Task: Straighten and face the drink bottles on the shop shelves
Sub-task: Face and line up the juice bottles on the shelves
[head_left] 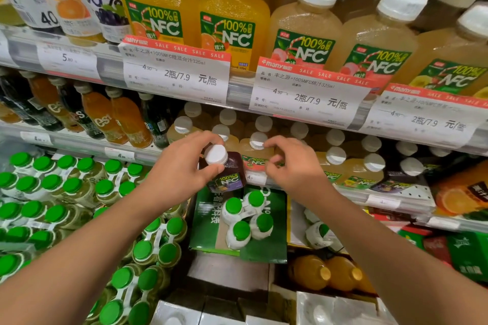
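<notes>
Two hands meet at one dark bottle on the middle shelf.

Left hand grips the white-capped bottle at its shoulder, fingers behind the neck and thumb across the front; the bottle stands at the shelf's front edge, its long axis tipped with the cap leaning toward the camera and its label facing out. Right hand hovers just to the bottle's right, fingers loosely curled, thumb and forefinger nearly pinched, apparently holding nothing, in front of a pale bottle. Left hand is clearly the nearer; both forearms reach up and inward.
</notes>
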A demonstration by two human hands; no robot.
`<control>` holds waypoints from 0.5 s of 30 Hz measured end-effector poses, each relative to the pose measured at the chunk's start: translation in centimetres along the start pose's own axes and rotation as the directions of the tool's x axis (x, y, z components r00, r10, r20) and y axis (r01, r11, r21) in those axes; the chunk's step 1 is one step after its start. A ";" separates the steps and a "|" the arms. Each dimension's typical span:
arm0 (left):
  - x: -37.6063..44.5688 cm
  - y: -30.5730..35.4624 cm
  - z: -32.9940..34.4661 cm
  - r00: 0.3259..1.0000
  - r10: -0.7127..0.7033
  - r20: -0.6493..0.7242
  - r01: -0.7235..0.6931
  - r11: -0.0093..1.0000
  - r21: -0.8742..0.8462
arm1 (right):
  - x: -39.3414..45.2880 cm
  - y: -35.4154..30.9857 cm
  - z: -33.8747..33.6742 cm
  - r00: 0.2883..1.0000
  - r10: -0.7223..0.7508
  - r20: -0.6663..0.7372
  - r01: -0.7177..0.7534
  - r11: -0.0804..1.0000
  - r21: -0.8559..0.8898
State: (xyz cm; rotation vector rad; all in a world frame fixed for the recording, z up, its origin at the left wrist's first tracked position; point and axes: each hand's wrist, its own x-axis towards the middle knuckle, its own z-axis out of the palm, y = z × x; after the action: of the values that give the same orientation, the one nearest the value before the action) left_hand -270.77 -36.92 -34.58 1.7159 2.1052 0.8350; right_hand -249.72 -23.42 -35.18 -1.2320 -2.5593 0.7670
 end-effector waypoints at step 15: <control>2.9 8.7 5.2 0.959 0.209 0.191 -0.166 0.962 -0.216 | -5.8 5.2 -2.5 0.995 -0.039 0.090 0.035 0.998 0.055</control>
State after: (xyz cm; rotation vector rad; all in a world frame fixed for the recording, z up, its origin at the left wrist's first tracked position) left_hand -261.69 -31.84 -33.09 1.8282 1.6810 0.8392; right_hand -241.59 -24.27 -35.60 -1.1557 -2.6070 0.8978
